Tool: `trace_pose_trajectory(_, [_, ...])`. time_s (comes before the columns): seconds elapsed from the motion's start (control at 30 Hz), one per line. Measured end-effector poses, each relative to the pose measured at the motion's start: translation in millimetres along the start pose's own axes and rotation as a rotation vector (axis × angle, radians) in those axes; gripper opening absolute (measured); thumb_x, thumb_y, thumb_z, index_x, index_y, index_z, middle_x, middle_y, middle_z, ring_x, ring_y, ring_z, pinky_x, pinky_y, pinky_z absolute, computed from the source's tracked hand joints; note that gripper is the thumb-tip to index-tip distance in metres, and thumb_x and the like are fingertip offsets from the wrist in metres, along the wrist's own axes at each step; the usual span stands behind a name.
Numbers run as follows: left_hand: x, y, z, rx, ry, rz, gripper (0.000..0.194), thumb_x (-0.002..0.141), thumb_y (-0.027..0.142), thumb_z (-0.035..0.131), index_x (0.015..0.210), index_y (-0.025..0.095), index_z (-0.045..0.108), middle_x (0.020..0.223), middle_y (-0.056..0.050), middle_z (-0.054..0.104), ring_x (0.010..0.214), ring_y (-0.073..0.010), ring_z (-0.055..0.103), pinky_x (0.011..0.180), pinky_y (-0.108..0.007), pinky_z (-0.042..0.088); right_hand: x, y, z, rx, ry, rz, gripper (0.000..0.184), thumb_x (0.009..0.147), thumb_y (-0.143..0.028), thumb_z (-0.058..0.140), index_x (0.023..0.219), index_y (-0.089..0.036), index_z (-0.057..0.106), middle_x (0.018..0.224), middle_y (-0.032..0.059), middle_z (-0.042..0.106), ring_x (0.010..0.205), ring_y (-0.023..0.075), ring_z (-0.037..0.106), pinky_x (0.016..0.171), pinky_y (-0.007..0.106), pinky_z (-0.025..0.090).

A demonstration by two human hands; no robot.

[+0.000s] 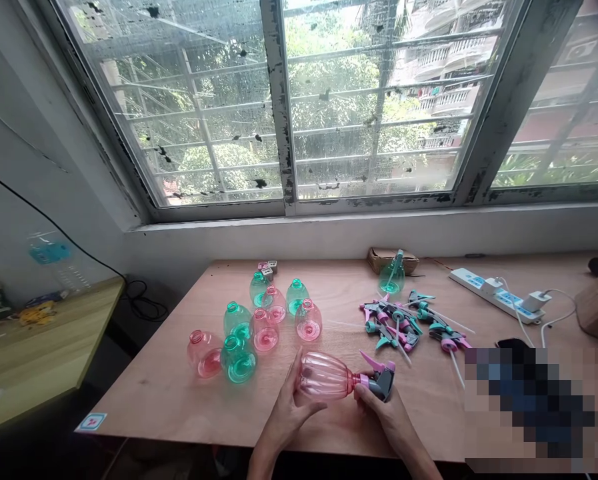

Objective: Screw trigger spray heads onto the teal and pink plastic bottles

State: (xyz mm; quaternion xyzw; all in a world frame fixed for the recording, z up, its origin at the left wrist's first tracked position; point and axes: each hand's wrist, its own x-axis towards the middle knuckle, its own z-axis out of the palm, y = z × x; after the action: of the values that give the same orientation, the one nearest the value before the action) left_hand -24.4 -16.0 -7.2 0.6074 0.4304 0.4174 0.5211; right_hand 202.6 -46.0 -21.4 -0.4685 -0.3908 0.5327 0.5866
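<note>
A clear pink spray bottle point(326, 375) lies sideways in the air above the near part of the table, between my two hands. My left hand point(289, 410) cups its base, fingers behind it and thumb below. At the neck, my right hand point(386, 410) grips the pink collar of the grey and pink trigger head point(381, 380) with the thumb in front; its other fingers are partly hidden. The trigger head sits on the bottle's neck. To the left stand several headless bottles, among them a green bottle point(239, 360) and a pink bottle point(309, 321).
Loose trigger heads point(391, 321) with tubes are heaped right of centre. Behind them a green spray bottle point(392, 277) stands by a cardboard box point(379, 259). A power strip point(496, 295) with cables lies at right, near a pixelated area. Small cubes point(267, 272) sit at the back.
</note>
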Motion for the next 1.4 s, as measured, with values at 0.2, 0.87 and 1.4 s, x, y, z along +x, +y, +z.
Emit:
trace_pose_trajectory(0.2, [-0.1, -2.4, -0.5, -0.061, -0.024, -0.008, 0.109, 0.067, 0.042, 0.088, 0.155, 0.028, 0.025, 0.163, -0.011, 0.029, 0.149, -0.0347, 0.027, 0.123, -0.050, 0.020, -0.6, 4.5, -1.5, -0.007, -0.006, 0.011, 0.043, 0.074, -0.051, 0.080, 0.097, -0.017, 0.065, 0.063, 0.0001, 0.066, 0.053, 0.0173, 0.057, 0.054, 0.029, 0.044])
trace_pose_trajectory(0.87, [3.7, 2.8, -2.8, -0.155, -0.061, -0.003, 0.106, 0.066, 0.044, 0.089, 0.154, 0.031, 0.029, 0.161, -0.009, 0.035, 0.147, -0.0341, 0.031, 0.123, -0.049, 0.022, 0.5, 6.1, -2.0, 0.004, -0.061, -0.034, 0.032, 0.084, -0.046, 0.073, 0.091, -0.017, 0.061, 0.067, 0.0029, 0.070, 0.049, 0.0149, 0.058, 0.048, 0.027, 0.045])
trace_pose_trajectory(1.4, [-1.0, 1.3, 0.3, -0.011, -0.008, -0.018, 0.107, 0.069, 0.036, 0.088, 0.155, 0.032, 0.024, 0.160, -0.009, 0.037, 0.148, -0.0321, 0.030, 0.123, -0.049, 0.020, 1.5, 5.6, -1.2, 0.002, -0.039, -0.027, 0.030, 0.085, -0.046, 0.072, 0.089, -0.018, 0.062, 0.067, 0.0028, 0.070, 0.050, 0.0151, 0.059, 0.049, 0.027, 0.045])
